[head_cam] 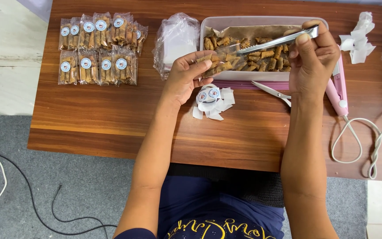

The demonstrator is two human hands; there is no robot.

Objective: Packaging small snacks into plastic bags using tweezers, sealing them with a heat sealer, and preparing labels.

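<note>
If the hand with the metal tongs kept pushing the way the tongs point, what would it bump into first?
The right hand aims the tongs left and slightly down, at the small clear bag of snack rolls in the left hand. That bag probably comes first; depth is hard to judge.

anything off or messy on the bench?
Nothing spilled or damaged. Only loose ends: peeled sticker backings lie in a heap below the left hand, and the scissors sit open, partly under the snack tray.

A wooden table [111, 119] with reddish-brown grain stands on grey carpet [67, 190]; pale floor tiles [5, 53] lie at the left.
</note>
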